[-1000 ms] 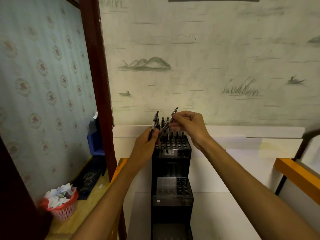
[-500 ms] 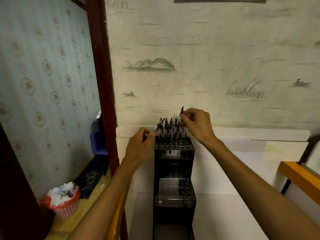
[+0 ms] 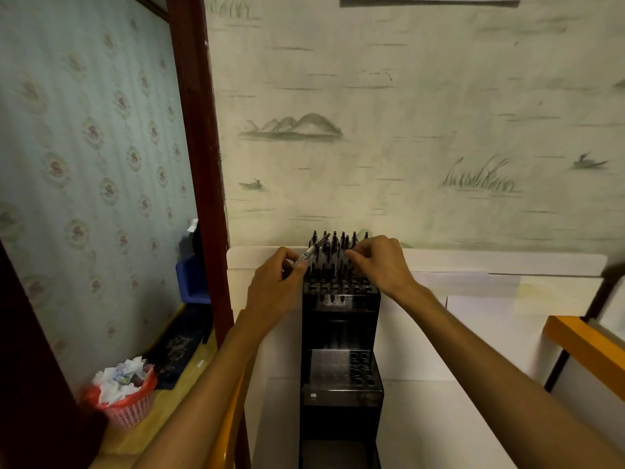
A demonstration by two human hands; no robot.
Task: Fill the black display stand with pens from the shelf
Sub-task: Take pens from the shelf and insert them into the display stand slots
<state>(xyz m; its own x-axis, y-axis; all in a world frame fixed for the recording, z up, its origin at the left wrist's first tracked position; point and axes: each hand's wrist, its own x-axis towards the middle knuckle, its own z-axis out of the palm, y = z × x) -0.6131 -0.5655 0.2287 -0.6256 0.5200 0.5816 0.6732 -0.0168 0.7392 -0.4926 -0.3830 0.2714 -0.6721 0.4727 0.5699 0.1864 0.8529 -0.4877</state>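
Left hand (image 3: pixel 275 282) grips a pen (image 3: pixel 311 250) beside the pen-crowded black stand (image 3: pixel 340 333).

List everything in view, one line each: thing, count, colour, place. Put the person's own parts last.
black display stand: one, black, tiered, centre, against the white panel.
pens in the stand: many, exact count unclear, dark, upright in the top tier's back rows.
empty holes: several, middle tier, right side.
loose pen: one, pale barrel with dark tip, tilted, at the stand's top left.
white panel: one, white, behind the stand.
waste basket: one, red, holding crumpled paper, lower left on the floor.
blue bin: one, blue, left, by the dark red post.
orange rail: one, orange, right edge.
left hand: one, grips the loose pen.
right hand: one, fingers curled over the top tier's pens; grip unclear.
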